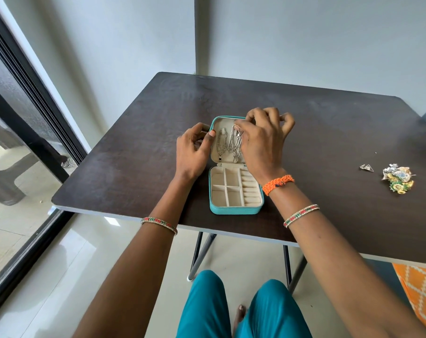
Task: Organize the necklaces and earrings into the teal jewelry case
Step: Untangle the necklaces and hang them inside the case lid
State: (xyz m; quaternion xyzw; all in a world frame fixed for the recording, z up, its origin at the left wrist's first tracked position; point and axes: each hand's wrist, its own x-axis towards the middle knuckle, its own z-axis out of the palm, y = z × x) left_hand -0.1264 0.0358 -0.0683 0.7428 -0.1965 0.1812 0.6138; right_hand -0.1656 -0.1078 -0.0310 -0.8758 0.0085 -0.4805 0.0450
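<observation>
Standing by the window side, I see the left hand (193, 148) curled against the left edge of the case's (235, 209) raised lid (223, 123), thumb on the inside rim, fingers wrapped round the outside, steadying it. The teal case lies open near the front edge of the dark table (133, 154), lid tipped back, cream tray towards the person. Inside the lid two silver necklaces (227, 145) hang side by side, pendants low near the hinge. The tray's square compartments and ring rolls look bare. Over to the right hand (263, 140): it covers the lid's right half, thumb and forefinger pressed together at the top of the right-hand chain, the other fingers arched loosely above the lid's far edge. Whether it actually grips the chain, I cannot tell. Well off to the right sit a small silver earring (366, 167) and, just beside it, a heap of colourful earrings (398, 179).
</observation>
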